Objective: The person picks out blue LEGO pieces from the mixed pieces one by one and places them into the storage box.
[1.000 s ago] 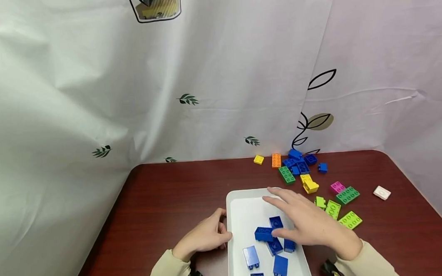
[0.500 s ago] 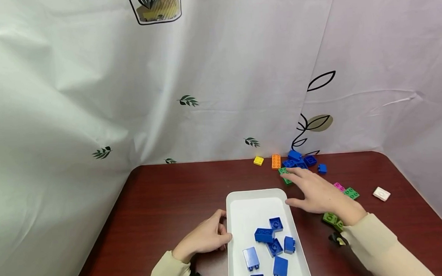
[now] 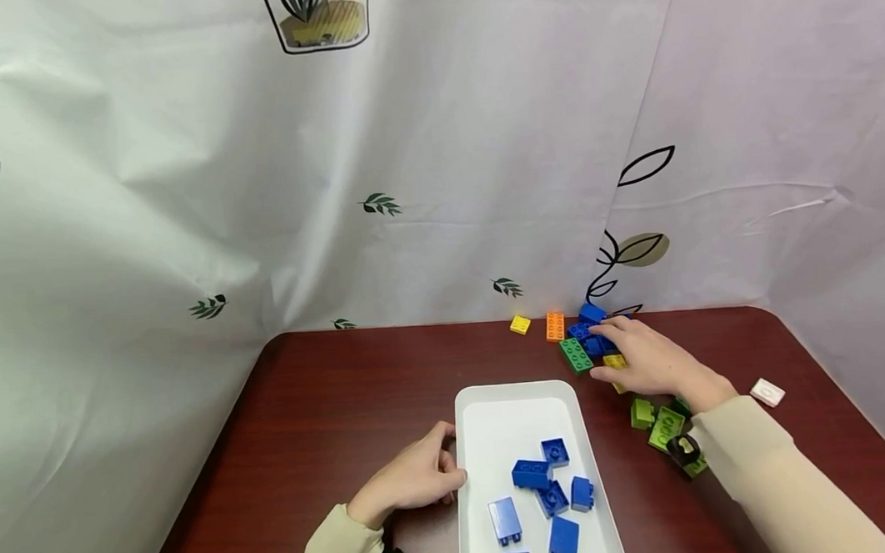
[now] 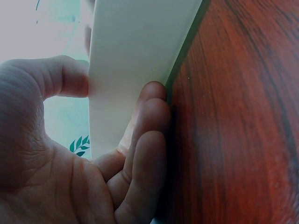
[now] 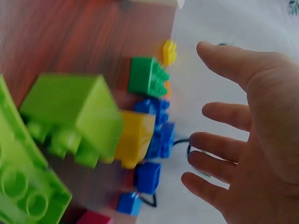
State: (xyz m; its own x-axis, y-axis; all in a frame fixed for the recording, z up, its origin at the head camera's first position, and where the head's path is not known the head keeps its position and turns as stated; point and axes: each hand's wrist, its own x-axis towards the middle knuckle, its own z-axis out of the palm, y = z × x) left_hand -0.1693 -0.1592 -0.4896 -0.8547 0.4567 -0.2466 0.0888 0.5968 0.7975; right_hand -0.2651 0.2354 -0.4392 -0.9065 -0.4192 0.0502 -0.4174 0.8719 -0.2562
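Observation:
My left hand holds the left side of a white tray. In the left wrist view its thumb is at the rim and its curled fingers lie against the outer wall. Several blue toy bricks lie scattered in the tray. My right hand is over the far bricks, fingers spread and holding nothing. Beneath and beside it are a yellow brick, a green brick and a cluster of blue bricks, partly hidden by the hand.
Lime green bricks lie right of the tray, partly under my right wrist. A white brick is farther right. An orange brick and a small yellow brick lie near the far table edge, before a patterned cloth.
My right hand has moved from above the tray, away and to the right, over the far bricks, uncovering the blue bricks in the tray. My left hand has stayed at the tray's side.

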